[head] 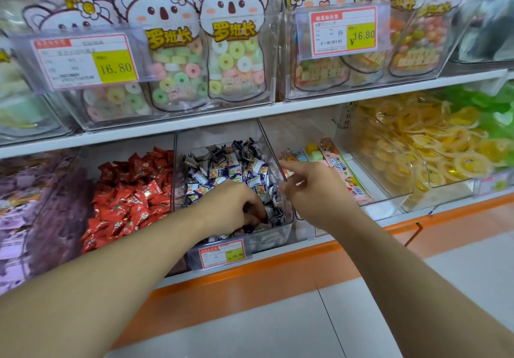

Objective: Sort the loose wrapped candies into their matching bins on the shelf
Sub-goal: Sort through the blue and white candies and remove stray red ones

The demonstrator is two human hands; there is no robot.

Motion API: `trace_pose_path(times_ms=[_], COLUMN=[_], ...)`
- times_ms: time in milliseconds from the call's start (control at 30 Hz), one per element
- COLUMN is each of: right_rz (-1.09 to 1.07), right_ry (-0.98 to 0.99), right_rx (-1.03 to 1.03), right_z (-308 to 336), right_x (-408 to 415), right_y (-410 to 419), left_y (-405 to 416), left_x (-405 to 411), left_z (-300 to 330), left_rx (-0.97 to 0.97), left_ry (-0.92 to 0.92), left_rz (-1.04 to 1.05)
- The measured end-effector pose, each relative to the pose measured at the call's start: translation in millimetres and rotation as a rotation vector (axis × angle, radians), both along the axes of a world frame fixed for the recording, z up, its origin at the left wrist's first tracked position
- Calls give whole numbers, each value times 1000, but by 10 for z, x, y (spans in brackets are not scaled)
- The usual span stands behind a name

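The small dark-blue-and-white wrapped candies [230, 171] are lying heaped in the clear plastic bin [289, 220] at the middle of the lower shelf. The left hand [236, 204] is reaching down into the front of that heap, its fingers curling in around a few of the wrappers near the bin's front wall. The right hand [311, 190] is hovering just to the right, over the bin's clear side wall, with its forefinger pointing left and the other fingers loosely bent; I cannot tell whether it is holding anything. A red-framed price label with a yellow patch [222, 254] is hanging on the bin's front. To the left, a bin of red wrapped candies [130, 199] is sitting beside it, and further left a bin of purple wrapped candies [25, 199]. To the right, long pink-wrapped candy sticks [345, 171] are lying in the neighbouring bin, with yellow ring-shaped jelly candies [434, 146] beyond. Above, bags of pastel ring candies with koala faces [233, 48] are standing in the upper bins.
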State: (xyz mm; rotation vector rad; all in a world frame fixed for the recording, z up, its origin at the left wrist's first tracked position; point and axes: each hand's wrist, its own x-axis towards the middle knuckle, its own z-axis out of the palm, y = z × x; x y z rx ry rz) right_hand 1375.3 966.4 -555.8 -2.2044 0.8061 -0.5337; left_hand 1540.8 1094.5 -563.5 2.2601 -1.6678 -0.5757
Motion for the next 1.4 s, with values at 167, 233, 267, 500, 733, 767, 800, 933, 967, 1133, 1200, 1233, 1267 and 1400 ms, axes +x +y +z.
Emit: trace_pose_path(times_ms=[167,233,267,500,733,767,800,933,967,1133,1200,1233,1267,1400], right_rz=[22,23,20,1,-22,-32,-41,-52,-52,-39,-24,-16,-9,12], right_ry=[37,50,54,129,191,192,190,205,207,208,214,213,212,215], right_rx=[-39,-39,-31,-138,-290,-286,-277,-285,-283,-304,-311,-309,-306,-302], right_z=[54,69,74,132,149,147,142,139,145,140,143,148,154,146], right_x=[0,15,23,38,99,106,113,116,115,117,111,103,95,90], right_y=[8,14,18,129,257,270,277,289,296,291,274,267,260,218], left_y=[76,180,249,937,1255,1271,1282,1128,1041,469,271,200,149,51], left_x=[-15,-38,-48,50,402,397,373,164,95,-148,-159,-145,-119,19], left_z=[53,119,154,307,382,384,388,373,362,126,19,-24,-62,-174], left_rx=[-155,-276,-329,-632,-634,-599,-580,-575,-565,-357,-212,-150,-106,-17], left_ry=[-9,65,105,336,-54,-148,-198,-112,-62,110,134,142,150,77], left_rz=[123,215,255,433,666,659,621,358,296,103,83,88,102,116])
